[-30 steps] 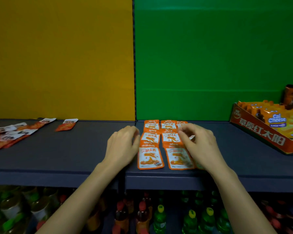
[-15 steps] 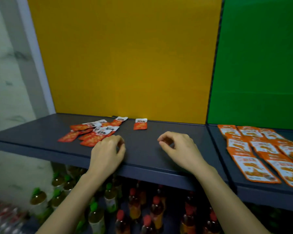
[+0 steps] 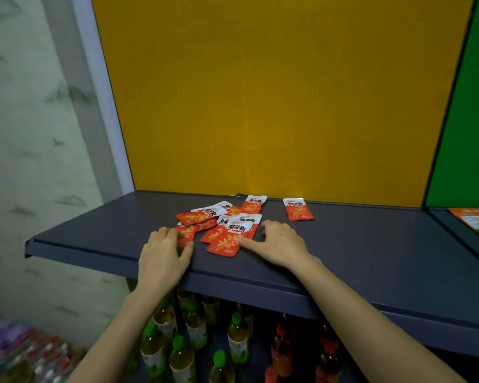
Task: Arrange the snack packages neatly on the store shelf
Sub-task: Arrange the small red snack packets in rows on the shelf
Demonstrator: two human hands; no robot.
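Dark grey shelf [image 3: 371, 258] runs across the view, backed by a yellow panel [image 3: 260, 106], with a pale wall [image 3: 25, 134] at far left. On the shelf, left of centre, lies a loose heap [image 3: 221, 222] of red-and-white snack packs, overlapping at mixed angles. The left hand [image 3: 163, 252] lies palm-down at the heap's left edge, fingers spread slightly, fingertips touching the nearest pack [image 3: 187, 232]; nothing is gripped. The largest pack [image 3: 230, 236] lies tilted at the front of the heap. The right hand [image 3: 277, 244] rests on the shelf just right of it, fingers apart, thumb touching the pack's lower right edge, holding nothing. A single pack [image 3: 297, 209] lies flat by itself near the back panel, apart from the heap. At far right, past a green panel [image 3: 465, 134], orange packs [image 3: 476, 221] lie on the adjoining shelf section. Below the shelf stand bottles [image 3: 194, 341] with green and red caps.
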